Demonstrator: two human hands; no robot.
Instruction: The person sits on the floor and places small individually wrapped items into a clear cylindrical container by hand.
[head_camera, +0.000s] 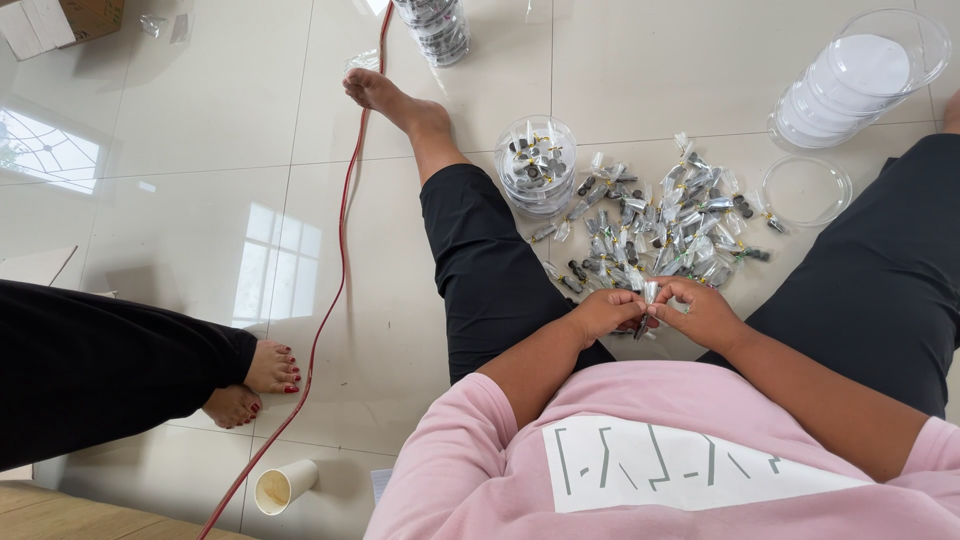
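A small clear packet (649, 294) w/ a dark piece inside is pinched between both hands, just above the lap, in front of the pink shirt (560, 450). Left hand (606, 312): fingers closed on the packet's left side. Right hand (700, 310): fingers curled & clamped on its right side/top.

Just beyond the hands, on the tiled floor (200, 150) between the spread legs, a loose pile of like packets (655, 225) is seen, nearly touching the held one. At the pile's left edge a round clear container (537, 165) filled w/ packets is stood; at its right a shallow clear lid (805, 190) lies flat. Further right, a leaning stack of clear lids/tubs (855, 80) is seen. Top centre, another filled stack of containers (432, 25), cut off by the frame.

Well left, a red cable (340, 250) is run across the floor past the outstretched foot (385, 95). Another person's crossed feet (255, 385) are beside the cable; a paper cup (285, 486) lies tipped near it. A cardboard box (60, 20) sits top left.
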